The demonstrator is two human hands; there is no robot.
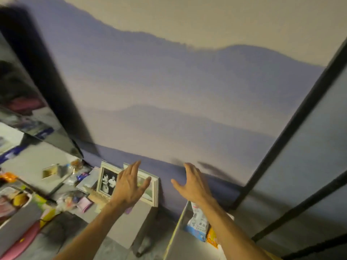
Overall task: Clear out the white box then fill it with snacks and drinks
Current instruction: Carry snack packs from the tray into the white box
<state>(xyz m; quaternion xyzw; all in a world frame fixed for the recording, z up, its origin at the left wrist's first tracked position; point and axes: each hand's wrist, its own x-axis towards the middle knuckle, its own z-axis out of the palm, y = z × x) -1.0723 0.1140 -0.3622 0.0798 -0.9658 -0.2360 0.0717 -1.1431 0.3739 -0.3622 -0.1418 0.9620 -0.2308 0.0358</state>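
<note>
My left hand [129,184] is raised with fingers spread and holds nothing; it hovers in front of two picture frames. My right hand [191,182] is also up, fingers apart and empty, near the wall. Below my right forearm stands the white box [177,228], its left wall and rim in view. Inside it lie a white-and-blue snack packet [199,224] and an orange packet [212,239]. The view is tilted and blurred.
A low grey counter [33,162] at left carries loose packets [71,199], a small photo card [49,171], a black-and-white photo frame [108,180] and a second frame [150,192]. A dark TV [28,102] hangs at left. A black-framed panel [293,132] stands at right.
</note>
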